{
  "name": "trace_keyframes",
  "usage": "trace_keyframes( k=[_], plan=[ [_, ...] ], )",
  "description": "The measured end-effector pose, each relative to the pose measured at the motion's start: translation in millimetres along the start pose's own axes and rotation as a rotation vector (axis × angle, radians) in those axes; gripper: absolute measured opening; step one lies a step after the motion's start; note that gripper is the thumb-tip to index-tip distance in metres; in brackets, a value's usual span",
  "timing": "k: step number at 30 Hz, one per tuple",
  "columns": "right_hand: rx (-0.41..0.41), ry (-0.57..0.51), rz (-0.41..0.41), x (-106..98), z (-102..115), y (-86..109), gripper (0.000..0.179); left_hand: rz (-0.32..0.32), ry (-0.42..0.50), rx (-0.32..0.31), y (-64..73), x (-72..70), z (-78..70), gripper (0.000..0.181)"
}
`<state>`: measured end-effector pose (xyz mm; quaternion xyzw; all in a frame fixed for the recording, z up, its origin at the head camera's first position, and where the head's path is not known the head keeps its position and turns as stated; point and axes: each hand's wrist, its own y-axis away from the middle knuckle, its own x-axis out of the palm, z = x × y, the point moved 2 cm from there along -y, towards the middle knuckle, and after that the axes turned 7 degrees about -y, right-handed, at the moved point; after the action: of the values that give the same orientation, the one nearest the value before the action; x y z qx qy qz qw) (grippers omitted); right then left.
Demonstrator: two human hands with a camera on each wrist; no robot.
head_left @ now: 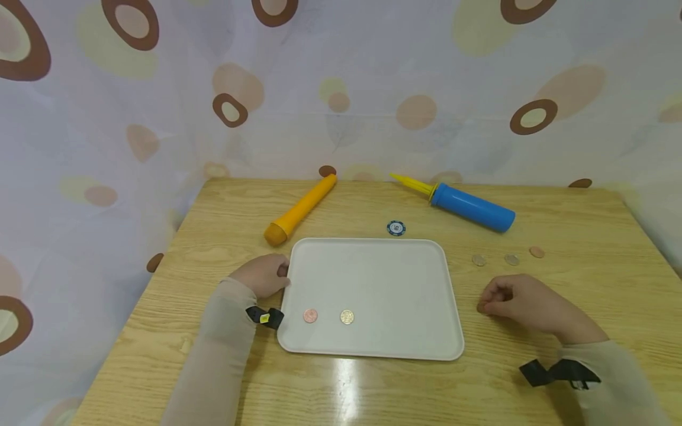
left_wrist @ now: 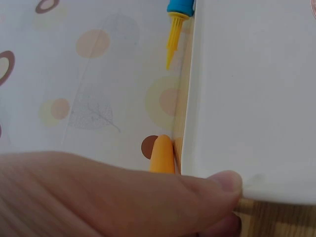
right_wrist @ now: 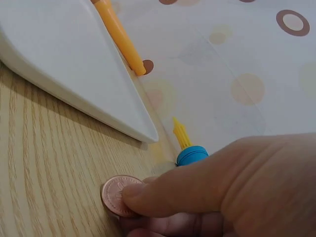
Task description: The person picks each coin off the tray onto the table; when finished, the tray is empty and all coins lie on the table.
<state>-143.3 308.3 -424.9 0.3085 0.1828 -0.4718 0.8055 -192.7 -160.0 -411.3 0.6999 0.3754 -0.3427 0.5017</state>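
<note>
My left hand (head_left: 263,275) grips the left rim of a white tray (head_left: 394,278), its thumb on top of the edge in the left wrist view. On the tray's front left part lie a copper-coloured coin (head_left: 310,315) and a gold-coloured coin (head_left: 347,317), a little apart. To the right of the tray, my right hand (head_left: 524,305) pinches another copper-coloured coin (right_wrist: 112,195) between thumb and fingers, low over the wooden table. Part of that coin is hidden behind the thumb.
Behind the right hand lie two silvery coins (head_left: 479,260) and a copper-coloured one (head_left: 536,252). A blue poker chip (head_left: 396,228) sits behind the tray. Farther back are a blue and yellow hand pump (head_left: 474,207) and an orange stick (head_left: 306,207) with a wider rounded end. A patterned curtain (head_left: 373,89) hangs behind the table.
</note>
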Motion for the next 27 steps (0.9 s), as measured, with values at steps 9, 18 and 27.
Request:
trace_keyframes(
  k=[9, 18, 27],
  plan=[
    [0.041, 0.134, -0.078, -0.9, -0.2, -0.7, 0.013, 0.004, -0.001, 0.006, -0.2, 0.4, 1.0, 0.025],
    [0.079, 0.160, -0.089, 1.0, -3.0, -1.8, 0.021, 0.000, 0.006, 0.007, 0.3, 1.0, 1.0, 0.025],
    [0.089, 0.170, -0.090, 0.6, -3.0, -2.2, 0.021, -0.001, 0.008, 0.011, 0.6, 0.2, 0.2, 0.025]
  ],
)
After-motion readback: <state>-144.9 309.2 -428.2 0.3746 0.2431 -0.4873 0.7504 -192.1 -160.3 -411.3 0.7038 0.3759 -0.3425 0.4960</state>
